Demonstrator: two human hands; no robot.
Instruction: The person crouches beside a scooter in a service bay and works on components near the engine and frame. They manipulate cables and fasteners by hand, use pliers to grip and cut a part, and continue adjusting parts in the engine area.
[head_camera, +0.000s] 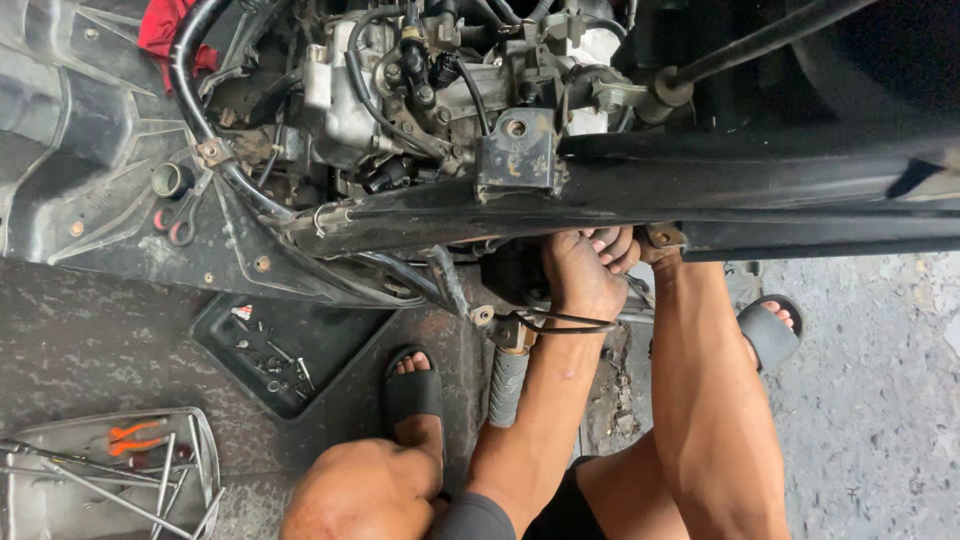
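my left hand (583, 275) curled tight up under the black frame rail (640, 190), right hand (655, 245) mostly hidden behind it, can't tell its grip, engine (420, 90) just above

Both hands (590, 265) under frame tube (620, 190), engine (420, 90) behind it; screw tray (330, 335) left, tool tray (60, 440) far left.

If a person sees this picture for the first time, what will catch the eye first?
First the two hands: the left hand and right hand reach up together under the black frame bar at the centre. Above it sits the exposed engine with hoses, and a red rag at the top left. On the ground to the left lie a black tray of screws and a metal tray of tools.
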